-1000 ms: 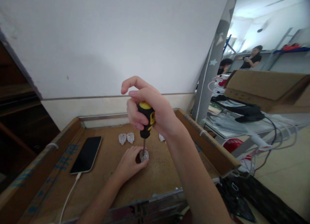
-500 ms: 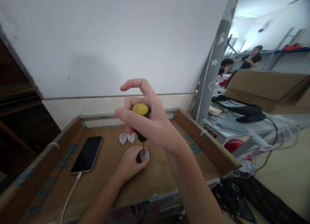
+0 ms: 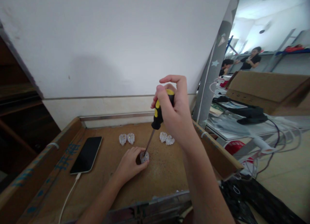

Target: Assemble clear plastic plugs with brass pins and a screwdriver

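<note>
My right hand (image 3: 175, 102) is closed around the black and yellow handle of a screwdriver (image 3: 157, 119). Its shaft slants down to the left, and the tip meets a small clear plastic piece (image 3: 144, 157) with metal bits inside. My left hand (image 3: 132, 162) pinches that piece against the cardboard, thumb in front and fingers behind. Two similar clear pieces (image 3: 127, 139) sit side by side behind my left hand. Another pair of clear pieces (image 3: 166, 138) lies farther right, close to my right wrist.
The cardboard tray (image 3: 164, 175) has raised sides. A phone (image 3: 86, 154) with a white cable (image 3: 69, 195) lies at left. A wall (image 3: 121, 56) stands behind. Right of the grey post (image 3: 205, 88) are a cluttered table, a cardboard box (image 3: 263, 88) and two people (image 3: 252, 59) in the distance.
My right hand has swung right, tilting the screwdriver from nearly upright to a rightward lean. The right pair of clear pieces has come into view. My left hand stays on its piece.
</note>
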`<state>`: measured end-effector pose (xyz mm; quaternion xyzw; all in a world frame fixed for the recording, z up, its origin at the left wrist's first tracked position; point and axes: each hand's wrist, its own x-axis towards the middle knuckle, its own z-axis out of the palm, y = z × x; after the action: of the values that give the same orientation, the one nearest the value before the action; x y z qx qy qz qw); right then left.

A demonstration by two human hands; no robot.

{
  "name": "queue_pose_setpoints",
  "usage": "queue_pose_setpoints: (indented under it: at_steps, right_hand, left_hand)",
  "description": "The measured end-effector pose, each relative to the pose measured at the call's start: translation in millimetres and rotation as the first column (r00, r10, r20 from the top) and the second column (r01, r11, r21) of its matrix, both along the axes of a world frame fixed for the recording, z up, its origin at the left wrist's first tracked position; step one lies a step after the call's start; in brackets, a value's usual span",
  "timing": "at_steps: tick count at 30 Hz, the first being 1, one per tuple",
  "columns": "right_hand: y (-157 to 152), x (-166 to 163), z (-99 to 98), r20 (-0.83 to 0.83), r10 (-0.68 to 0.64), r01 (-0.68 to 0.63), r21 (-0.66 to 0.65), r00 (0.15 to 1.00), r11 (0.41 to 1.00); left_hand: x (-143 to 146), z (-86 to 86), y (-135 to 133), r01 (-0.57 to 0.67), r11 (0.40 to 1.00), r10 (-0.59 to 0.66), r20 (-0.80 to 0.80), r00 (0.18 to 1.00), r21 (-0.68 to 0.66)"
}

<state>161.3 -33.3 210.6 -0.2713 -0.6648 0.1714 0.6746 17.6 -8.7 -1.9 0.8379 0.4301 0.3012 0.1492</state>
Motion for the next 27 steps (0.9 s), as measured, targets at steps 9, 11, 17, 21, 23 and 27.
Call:
queue_pose_setpoints:
  at_steps: [9, 11, 17, 21, 23, 27]
  right_hand:
    - [-5, -5, -5.7, 0.020, 0.160, -0.154, -0.172, 0.987, 0.973]
    - [-5, -8, -12.6, -0.108, 0.113, -0.131, -0.187, 0.988, 0.974]
    - [-6, 0, -25.8, -0.313, -0.338, 0.328, -0.084, 0.888, 0.941]
    - [-11, 7, -25.6, -0.101, -0.329, 0.332, 0.017, 0.939, 0.943]
    - [-15, 9, -21.4, 0.044, -0.286, 0.286, 0.017, 0.957, 0.958]
    - [-18, 15, -5.7, 0.417, -0.467, 0.475, 0.092, 0.780, 0.875]
  left_hand:
    - [1, 5.5, -1, -0.016, 0.999, 0.019, -0.085, 0.996, 0.027]
    - [1, 4.5, 1, -0.010, 0.998, 0.016, -0.099, 0.995, 0.067]
    - [1, 4.5, 6, -0.005, 0.995, 0.017, -0.108, 0.994, 0.104]
    - [1, 7.3, 5, -0.022, 0.996, 0.030, -0.103, 0.994, 0.082]
    - [1, 7.7, 5, -0.022, 0.997, 0.030, -0.102, 0.994, 0.078]
    - [1, 6.7, 4, -0.024, 0.997, 0.031, -0.101, 0.994, 0.071]
